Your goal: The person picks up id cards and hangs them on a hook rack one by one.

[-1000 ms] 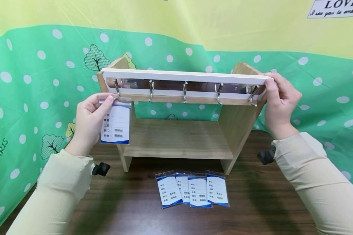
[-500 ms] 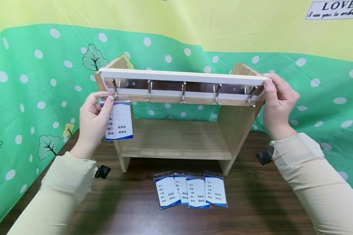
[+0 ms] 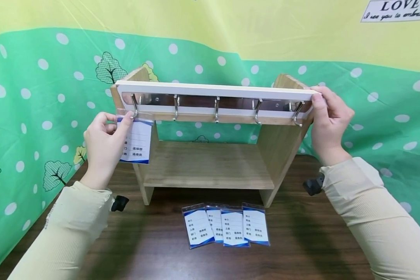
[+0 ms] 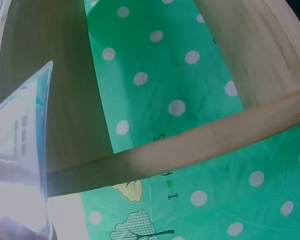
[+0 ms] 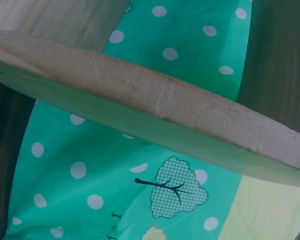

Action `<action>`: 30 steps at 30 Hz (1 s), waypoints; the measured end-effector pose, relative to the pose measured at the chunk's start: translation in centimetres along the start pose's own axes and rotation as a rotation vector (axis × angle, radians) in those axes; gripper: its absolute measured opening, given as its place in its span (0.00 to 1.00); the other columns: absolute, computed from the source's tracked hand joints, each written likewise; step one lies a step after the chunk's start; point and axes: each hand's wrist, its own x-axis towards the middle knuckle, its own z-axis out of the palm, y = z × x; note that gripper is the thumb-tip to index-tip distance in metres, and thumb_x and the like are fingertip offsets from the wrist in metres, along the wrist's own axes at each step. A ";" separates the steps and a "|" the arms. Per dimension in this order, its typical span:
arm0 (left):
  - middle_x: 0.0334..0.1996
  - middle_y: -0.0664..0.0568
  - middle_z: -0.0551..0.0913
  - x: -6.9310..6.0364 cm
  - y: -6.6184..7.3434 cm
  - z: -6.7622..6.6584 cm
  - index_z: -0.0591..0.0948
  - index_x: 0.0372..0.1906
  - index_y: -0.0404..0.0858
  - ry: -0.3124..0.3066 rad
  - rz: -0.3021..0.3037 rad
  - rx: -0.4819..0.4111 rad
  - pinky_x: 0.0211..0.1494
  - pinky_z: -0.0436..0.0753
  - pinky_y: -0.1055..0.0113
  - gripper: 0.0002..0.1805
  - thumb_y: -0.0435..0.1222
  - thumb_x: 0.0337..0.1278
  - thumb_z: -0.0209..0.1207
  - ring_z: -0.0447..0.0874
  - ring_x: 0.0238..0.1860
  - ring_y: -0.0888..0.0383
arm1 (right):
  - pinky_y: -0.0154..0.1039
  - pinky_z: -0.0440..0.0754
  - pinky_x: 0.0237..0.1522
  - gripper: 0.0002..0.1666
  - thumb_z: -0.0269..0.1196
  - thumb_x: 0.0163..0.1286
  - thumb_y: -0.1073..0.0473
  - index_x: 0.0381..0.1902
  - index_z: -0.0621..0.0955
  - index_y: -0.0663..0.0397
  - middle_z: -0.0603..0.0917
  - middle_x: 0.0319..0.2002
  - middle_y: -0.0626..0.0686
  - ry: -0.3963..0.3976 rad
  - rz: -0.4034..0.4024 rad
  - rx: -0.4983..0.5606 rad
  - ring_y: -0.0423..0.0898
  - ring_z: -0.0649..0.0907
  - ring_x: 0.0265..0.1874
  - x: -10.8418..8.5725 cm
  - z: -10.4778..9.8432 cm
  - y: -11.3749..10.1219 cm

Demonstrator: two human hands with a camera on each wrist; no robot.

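Note:
My left hand (image 3: 105,146) pinches the top of an ID badge (image 3: 140,136) in a clear sleeve, thumb in front. The badge hangs upright at the leftmost hook (image 3: 134,105) of a white hook rack (image 3: 196,90). Its top edge overlaps the hook's lower tip; whether the hook passes through the sleeve's slot, I cannot tell. In the left wrist view the badge (image 4: 17,145) appears edge-on at the left. My right hand (image 3: 330,122) grips the rack's right end, thumb on the front. Several more badges (image 3: 231,227) lie overlapping on the table.
Behind the rack stands a wooden shelf (image 3: 210,163) with two side panels; the rack lies across its upper front. Several other metal hooks (image 3: 217,109) line the rack, with no badges on them. A polka-dot cloth (image 3: 203,54) hangs behind the dark wooden table (image 3: 161,252).
My left hand has raised the badge a little, so its top edge now overlaps the leftmost hook's tip. The right hand keeps its grip on the rack. The head view has shifted slightly.

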 end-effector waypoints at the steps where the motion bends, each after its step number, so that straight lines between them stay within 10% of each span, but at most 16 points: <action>1: 0.09 0.76 0.72 -0.1 -0.1 0.0 0.76 0.34 0.40 -0.008 -0.011 0.000 0.16 0.62 0.76 0.19 0.52 0.63 0.62 0.67 0.13 0.72 | 0.24 0.65 0.29 0.13 0.59 0.65 0.65 0.36 0.88 0.66 0.90 0.34 0.46 -0.004 -0.002 -0.003 0.32 0.75 0.25 0.0 0.0 -0.1; 8: 0.13 0.72 0.77 -1.7 -1.7 -0.1 0.74 0.33 0.44 -0.057 -0.071 -0.087 0.19 0.70 0.77 0.13 0.47 0.63 0.63 0.71 0.14 0.68 | 0.25 0.65 0.30 0.15 0.57 0.67 0.64 0.38 0.85 0.73 0.85 0.30 0.33 -0.060 -0.006 -0.037 0.31 0.72 0.23 -0.1 0.3 -0.5; 30: 0.17 0.66 0.84 -6.3 -4.4 1.3 0.75 0.30 0.36 -0.296 -0.267 -0.338 0.25 0.84 0.69 0.17 0.45 0.69 0.58 0.84 0.18 0.63 | 0.24 0.62 0.27 0.15 0.58 0.66 0.63 0.39 0.85 0.73 0.87 0.33 0.34 -0.030 -0.012 -0.059 0.30 0.72 0.23 0.0 -0.4 0.1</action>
